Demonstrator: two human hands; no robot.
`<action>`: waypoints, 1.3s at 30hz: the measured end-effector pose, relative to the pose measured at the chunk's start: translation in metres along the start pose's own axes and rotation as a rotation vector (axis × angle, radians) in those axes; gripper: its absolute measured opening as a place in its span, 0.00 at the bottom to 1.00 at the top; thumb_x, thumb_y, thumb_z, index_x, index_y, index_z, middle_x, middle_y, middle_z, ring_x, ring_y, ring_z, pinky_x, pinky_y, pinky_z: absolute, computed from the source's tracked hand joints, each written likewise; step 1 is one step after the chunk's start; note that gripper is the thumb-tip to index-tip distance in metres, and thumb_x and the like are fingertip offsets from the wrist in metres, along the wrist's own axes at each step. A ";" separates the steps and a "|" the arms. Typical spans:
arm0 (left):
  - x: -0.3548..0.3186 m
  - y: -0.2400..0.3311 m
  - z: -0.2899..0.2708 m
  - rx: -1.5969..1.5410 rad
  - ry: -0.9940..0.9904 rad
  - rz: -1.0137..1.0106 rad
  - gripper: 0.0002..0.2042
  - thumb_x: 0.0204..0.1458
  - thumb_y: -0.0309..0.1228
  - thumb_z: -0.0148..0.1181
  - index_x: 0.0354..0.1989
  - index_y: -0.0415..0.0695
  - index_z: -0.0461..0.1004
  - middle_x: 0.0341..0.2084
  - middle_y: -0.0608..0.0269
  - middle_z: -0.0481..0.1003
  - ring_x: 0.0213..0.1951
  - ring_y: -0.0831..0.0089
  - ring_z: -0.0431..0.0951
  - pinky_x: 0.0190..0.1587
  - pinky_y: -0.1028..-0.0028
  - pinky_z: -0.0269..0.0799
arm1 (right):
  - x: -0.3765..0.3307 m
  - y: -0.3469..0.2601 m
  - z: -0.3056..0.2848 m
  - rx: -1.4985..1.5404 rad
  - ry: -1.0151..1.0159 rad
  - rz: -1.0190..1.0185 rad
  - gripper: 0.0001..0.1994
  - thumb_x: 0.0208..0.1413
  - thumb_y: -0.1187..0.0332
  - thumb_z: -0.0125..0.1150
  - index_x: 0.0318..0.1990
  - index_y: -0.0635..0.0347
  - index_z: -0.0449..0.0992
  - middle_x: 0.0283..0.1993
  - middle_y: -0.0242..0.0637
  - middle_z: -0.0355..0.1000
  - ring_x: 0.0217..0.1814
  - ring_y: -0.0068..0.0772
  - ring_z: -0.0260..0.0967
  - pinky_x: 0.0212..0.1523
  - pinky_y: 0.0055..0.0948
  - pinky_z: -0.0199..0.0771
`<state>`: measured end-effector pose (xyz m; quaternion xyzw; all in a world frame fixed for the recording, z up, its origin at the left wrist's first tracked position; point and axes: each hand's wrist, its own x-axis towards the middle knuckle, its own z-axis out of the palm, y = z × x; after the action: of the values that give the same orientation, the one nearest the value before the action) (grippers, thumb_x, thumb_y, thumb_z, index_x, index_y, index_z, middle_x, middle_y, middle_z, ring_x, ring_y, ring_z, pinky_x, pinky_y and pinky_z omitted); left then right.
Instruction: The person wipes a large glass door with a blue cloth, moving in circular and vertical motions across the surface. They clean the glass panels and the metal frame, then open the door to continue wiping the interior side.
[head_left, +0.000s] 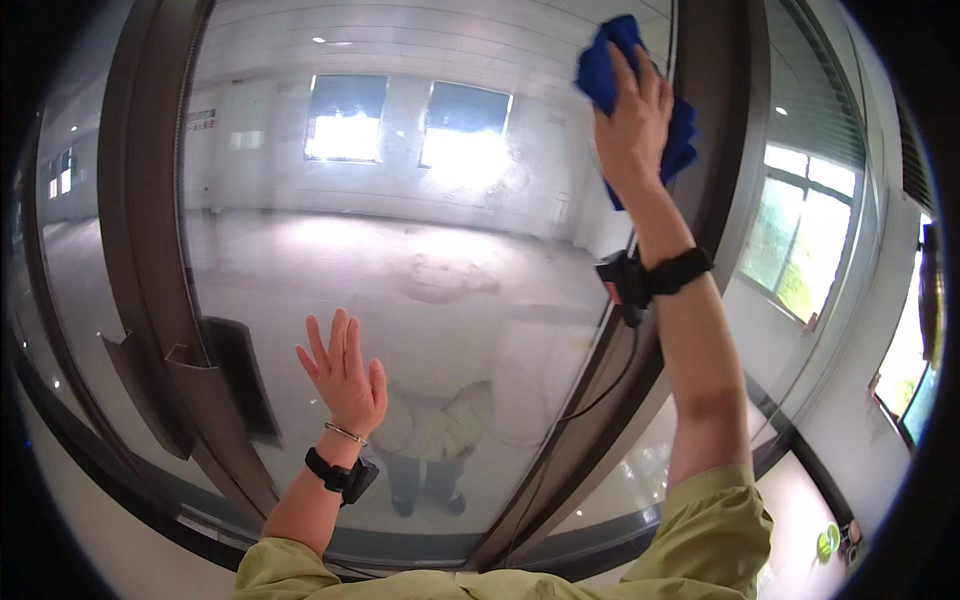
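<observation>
A blue cloth (pixel 682 135) lies bunched under my right hand (pixel 635 125), which presses it to the upper right of a large glass pane (pixel 400 330), close to the dark frame. The right arm is stretched far up. Lower down, my left hand (pixel 345 372) is raised before the glass with its fingers spread and nothing in it; whether it touches the pane I cannot tell. Each wrist wears a black strap with a small box, and the left also has a thin bracelet.
Brown metal uprights (pixel 160 200) border the pane, with a dark handle (pixel 240 375) at lower left. A thin cable (pixel 600 395) trails down from the right wrist. Through or in the glass show bright windows and a pale floor. A green round item (pixel 828 542) lies at far right.
</observation>
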<state>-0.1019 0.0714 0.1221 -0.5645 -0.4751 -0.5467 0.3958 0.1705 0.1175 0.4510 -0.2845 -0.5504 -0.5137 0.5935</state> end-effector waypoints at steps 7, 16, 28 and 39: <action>-0.001 -0.012 -0.005 0.073 -0.009 0.011 0.27 0.60 0.37 0.40 0.67 0.40 0.54 0.69 0.54 0.52 0.70 0.43 0.42 0.67 0.45 0.27 | -0.147 -0.134 -0.045 0.078 -0.563 -1.067 0.29 0.53 0.68 0.55 0.66 0.46 0.62 0.71 0.40 0.51 0.74 0.49 0.42 0.70 0.56 0.50; -0.001 0.007 -0.002 0.003 -0.030 0.026 0.29 0.54 0.34 0.46 0.66 0.40 0.55 0.68 0.54 0.53 0.70 0.42 0.42 0.67 0.44 0.26 | -0.019 -0.017 -0.009 0.247 -0.121 -0.258 0.30 0.42 0.81 0.59 0.57 0.50 0.70 0.64 0.42 0.61 0.66 0.49 0.56 0.66 0.50 0.54; -0.003 0.012 -0.006 -0.235 -0.077 -0.060 0.30 0.57 0.38 0.47 0.66 0.36 0.53 0.65 0.49 0.55 0.69 0.45 0.46 0.67 0.48 0.31 | -0.122 -0.194 -0.033 0.750 -0.691 -0.488 0.33 0.40 0.79 0.63 0.60 0.54 0.67 0.69 0.43 0.53 0.73 0.56 0.42 0.68 0.58 0.49; 0.072 0.056 -0.050 -1.391 0.230 -0.791 0.27 0.61 0.36 0.54 0.64 0.39 0.53 0.55 0.59 0.65 0.52 0.72 0.67 0.56 0.71 0.65 | -0.105 -0.171 -0.072 1.843 -1.192 0.526 0.33 0.56 0.68 0.45 0.71 0.56 0.49 0.73 0.47 0.44 0.76 0.50 0.39 0.73 0.37 0.41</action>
<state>-0.0637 0.0172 0.2021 -0.4121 -0.1472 -0.8713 -0.2223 0.0525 0.0310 0.2958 -0.0448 -0.8380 0.4471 0.3096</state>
